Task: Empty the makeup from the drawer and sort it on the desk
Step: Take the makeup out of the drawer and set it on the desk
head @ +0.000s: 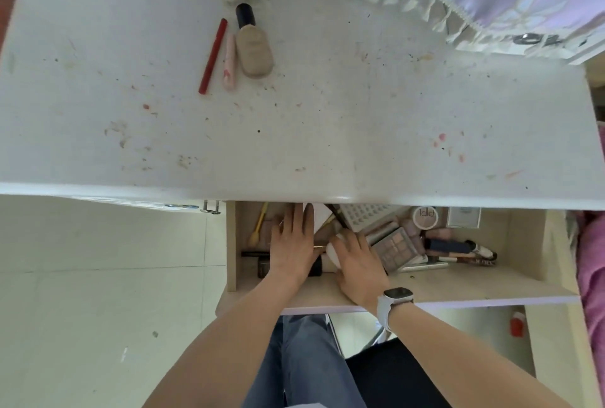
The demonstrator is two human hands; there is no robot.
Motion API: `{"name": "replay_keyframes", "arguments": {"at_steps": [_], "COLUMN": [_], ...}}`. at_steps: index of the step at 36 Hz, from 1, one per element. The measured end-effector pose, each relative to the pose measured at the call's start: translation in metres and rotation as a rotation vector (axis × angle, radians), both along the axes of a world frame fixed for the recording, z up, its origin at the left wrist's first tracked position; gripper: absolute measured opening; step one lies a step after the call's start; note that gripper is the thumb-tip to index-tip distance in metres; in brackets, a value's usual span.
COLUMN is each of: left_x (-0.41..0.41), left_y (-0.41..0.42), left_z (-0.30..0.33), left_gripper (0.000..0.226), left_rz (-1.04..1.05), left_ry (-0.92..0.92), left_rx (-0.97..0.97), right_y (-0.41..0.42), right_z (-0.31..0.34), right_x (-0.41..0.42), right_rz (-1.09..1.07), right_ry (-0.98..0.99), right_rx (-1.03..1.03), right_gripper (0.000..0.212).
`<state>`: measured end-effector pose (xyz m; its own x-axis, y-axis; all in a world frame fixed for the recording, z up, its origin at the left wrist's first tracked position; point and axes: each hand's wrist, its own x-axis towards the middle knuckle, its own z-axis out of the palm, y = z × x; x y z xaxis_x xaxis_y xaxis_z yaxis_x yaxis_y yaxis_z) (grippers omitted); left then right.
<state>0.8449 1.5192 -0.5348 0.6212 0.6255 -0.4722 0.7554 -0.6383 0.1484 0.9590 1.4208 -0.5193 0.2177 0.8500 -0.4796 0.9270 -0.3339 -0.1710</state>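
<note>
- The drawer (530, 253) is pulled out below the desk (327, 132), in the lower middle of the frame, and much makeup lies inside it.
- The left hand (291, 244) is inside the drawer at its left part, palm down, with the fingers straight and flat on the things under it; it grasps nothing that I can see.
- The right hand (357, 260), with a white watch (394, 301) on the wrist, is just beside the left one; its fingers are curled on a white object (332, 252), but what this object is I cannot tell.
- Right of the hands lie an eyeshadow palette (396, 249), a round compact (425, 216) and a dark tube (450, 245).
- A yellow brush (258, 224) lies at the left wall of the drawer.
- On the desk, in the upper middle of the frame, three things lie side by side: a red pencil (212, 57), a pink tube (229, 62) and a beige foundation bottle (253, 47) with a black cap.
</note>
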Motion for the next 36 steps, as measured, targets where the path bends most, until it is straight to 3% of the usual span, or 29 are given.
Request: {"name": "replay_keyframes", "arguments": {"at_steps": [6,10,13,17,21,26,29,32,34,36], "left_x": [0.006,-0.010,-0.023,-0.037,-0.035,-0.024,-0.013,0.002,0.015,0.031], "left_y": [0.001,0.002,0.002,0.002,0.017,0.052,0.077,0.100,0.112,0.125], "left_z": [-0.008,-0.006,0.006,0.038,0.089,0.125,0.141,0.153,0.158,0.159], "left_gripper": [0.067,0.079,0.074,0.058,0.043,0.034,0.018,0.027,0.030,0.030], "left_rz": [0.001,-0.040,-0.079,-0.124,-0.094,0.268,0.639,0.828,0.987,1.167], "left_ry": [0.019,0.023,-0.011,-0.070,-0.159,-0.288,-0.489,-0.751,-0.902,-1.010], "left_rx": [0.122,0.108,0.087,-0.105,-0.494,-0.974,-1.213,-1.414,-1.482,-1.398], "right_y": [-0.007,-0.012,-0.012,-0.012,-0.006,0.018,0.046,0.076,0.095,0.115], "right_z": [0.005,0.021,0.037,0.062,0.088,0.122,0.139,0.152,0.154,0.153], "right_x": [0.003,0.007,0.013,0.016,0.021,0.041,0.058,0.072,0.077,0.083], "right_rz": [-0.080,-0.120,-0.204,-0.364,-0.519,-0.818,-0.958,-1.043,-1.083,-1.124], "right_ry": [0.056,0.054,0.173,0.393,0.548,0.758,0.874,0.948,0.973,0.959], "right_rx": [-0.045,-0.051,-0.024,-0.031,0.077,0.377,0.544,0.629,0.667,0.687], "right_gripper": [0.065,0.065,0.062,0.055,0.047,0.038,0.025,0.019,0.015,0.016]}}
